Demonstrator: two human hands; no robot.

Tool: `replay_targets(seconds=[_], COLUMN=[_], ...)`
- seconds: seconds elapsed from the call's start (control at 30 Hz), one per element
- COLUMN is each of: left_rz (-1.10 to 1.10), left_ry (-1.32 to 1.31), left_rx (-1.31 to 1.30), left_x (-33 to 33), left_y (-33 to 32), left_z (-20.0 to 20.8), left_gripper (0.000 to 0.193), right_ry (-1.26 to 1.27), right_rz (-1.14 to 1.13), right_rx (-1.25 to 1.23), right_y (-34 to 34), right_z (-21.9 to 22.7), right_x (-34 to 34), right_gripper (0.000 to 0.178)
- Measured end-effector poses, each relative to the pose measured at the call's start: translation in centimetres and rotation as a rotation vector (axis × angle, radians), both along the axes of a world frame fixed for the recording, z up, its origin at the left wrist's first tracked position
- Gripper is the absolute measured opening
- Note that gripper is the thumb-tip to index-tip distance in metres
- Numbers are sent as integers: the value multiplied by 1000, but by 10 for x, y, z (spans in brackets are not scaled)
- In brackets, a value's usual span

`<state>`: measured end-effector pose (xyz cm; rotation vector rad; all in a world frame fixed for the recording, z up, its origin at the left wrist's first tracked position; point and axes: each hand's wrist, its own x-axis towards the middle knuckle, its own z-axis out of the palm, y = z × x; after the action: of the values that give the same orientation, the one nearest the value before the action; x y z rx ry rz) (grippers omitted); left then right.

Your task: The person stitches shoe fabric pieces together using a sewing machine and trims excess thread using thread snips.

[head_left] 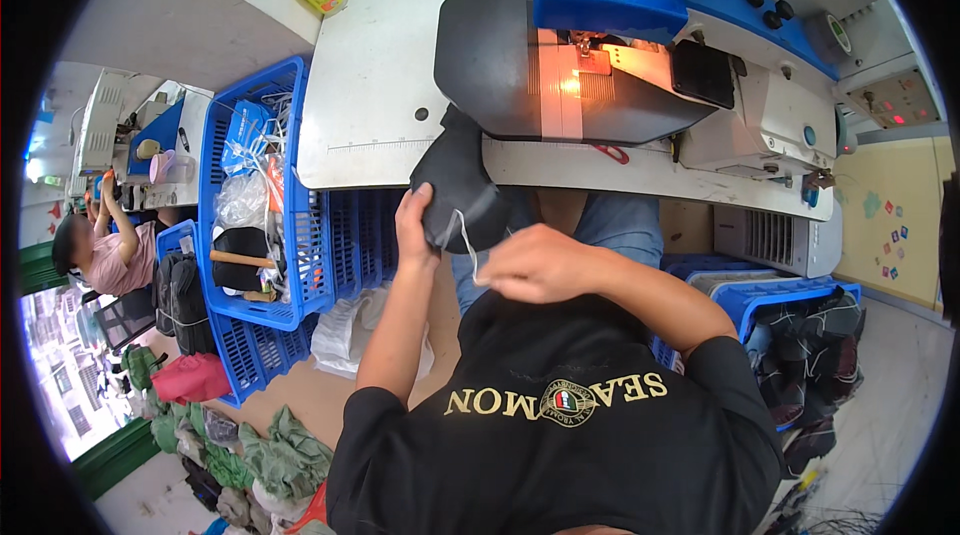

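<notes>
Over the near edge of the white table [360, 85], and partly above the person's lap, hangs the black piece [462, 170], its long axis running away from the body, from a broad lower part to a narrow upper end that overlaps the tabletop beside the sewing machine's dark plate [485, 45]. The left hand [414, 227] is the nearer one, touching the piece along its left edge: the thumb lies on the near face and the fingers, mostly hidden behind, appear clamped on it. The right hand [540, 263] is to the right of the broad part and a little lower, just beside it. Its fingertips look pinched together on the lower end of the white cord [463, 233], though the exact grip is too small to tell. From those fingertips the piece lies up and to the left, with the cord spanning between.
</notes>
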<state>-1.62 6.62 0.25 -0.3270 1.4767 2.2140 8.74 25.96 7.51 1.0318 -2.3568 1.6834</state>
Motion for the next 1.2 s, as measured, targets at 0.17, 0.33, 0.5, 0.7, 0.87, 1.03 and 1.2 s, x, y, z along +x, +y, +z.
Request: replay_targets(seconds=[0.17,0.33,0.5,0.7,0.87,1.03,1.2], left_rz=[79,70,99,149,51,80,94], left_ry=[-167,13,114,-3,-29,-14,-19], left_rx=[463,585,745,110,191,198,182], left_x=[-27,-51,-70,-96,-97,-100,-98], left_y=[-4,2,0,-8,-8,-6,-8], left_z=[20,30,26,10,-1,-8,-13], left_gripper=[52,52,55,53,56,57,57], right_ry=[-393,-570,-563,-576,-205,130,216], right_rz=[57,-91,-310,-747,-1236,-1381,-1340], right_rx=[662,419,607,71,-91,19,193], right_y=[33,84,112,156,179,195,183], right_z=[-35,-12,2,102,200,245,262], right_x=[16,19,38,47,13,-51,-80], right_gripper=[27,29,28,28,31,30,32])
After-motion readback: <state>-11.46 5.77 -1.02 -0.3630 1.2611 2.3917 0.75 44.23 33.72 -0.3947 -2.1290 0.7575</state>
